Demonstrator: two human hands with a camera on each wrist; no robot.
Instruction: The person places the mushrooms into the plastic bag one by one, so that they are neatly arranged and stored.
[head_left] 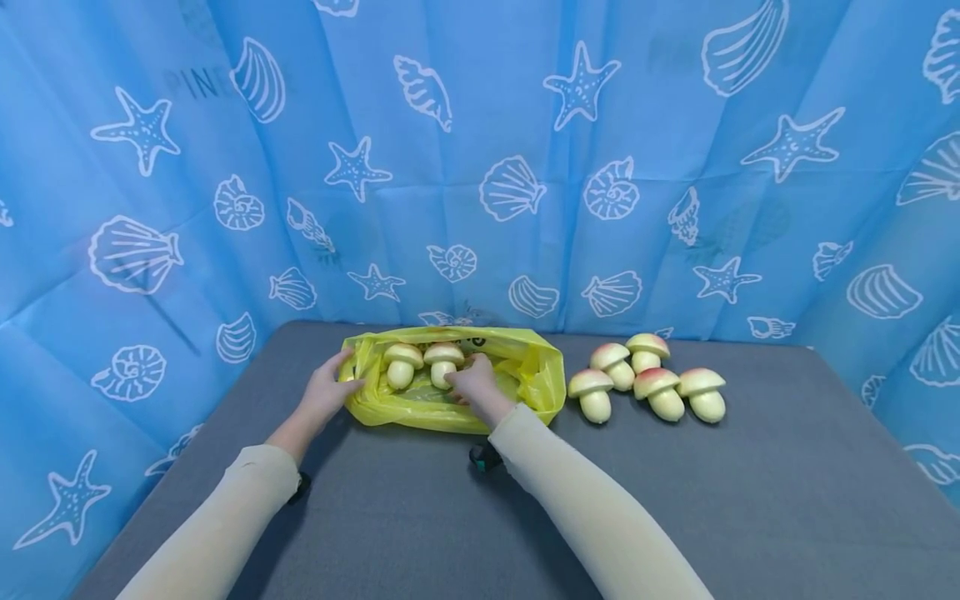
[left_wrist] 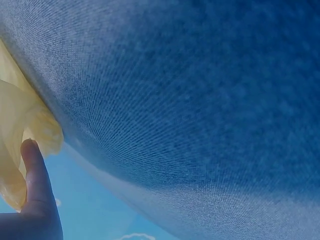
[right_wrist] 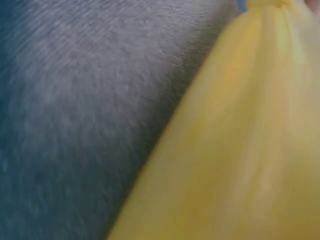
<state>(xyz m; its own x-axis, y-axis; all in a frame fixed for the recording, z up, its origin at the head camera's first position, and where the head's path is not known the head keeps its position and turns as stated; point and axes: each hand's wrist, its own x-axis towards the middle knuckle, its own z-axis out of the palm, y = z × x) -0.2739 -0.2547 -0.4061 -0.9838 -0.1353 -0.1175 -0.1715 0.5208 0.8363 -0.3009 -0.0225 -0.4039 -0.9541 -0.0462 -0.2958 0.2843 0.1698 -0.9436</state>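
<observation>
Inside a yellow bag (head_left: 427, 417), two mushrooms (head_left: 402, 375), left hand (head_left: 324, 392) gripping the rim, right hand (head_left: 477, 386) at one stem, grip unclear, five more mushrooms (head_left: 664, 402) on the surface (head_left: 420, 525)

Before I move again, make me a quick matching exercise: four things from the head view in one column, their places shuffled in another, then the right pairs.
Things
1. Left hand
2. Right hand
3. Pair of mushrooms
4. Group of five mushrooms

Places
A. Side by side inside the yellow bag
B. On the grey table, to the right of the bag
C. At the bag's left end
D. Reaching into the bag over its near edge

Right pairs: 1-C, 2-D, 3-A, 4-B
</observation>
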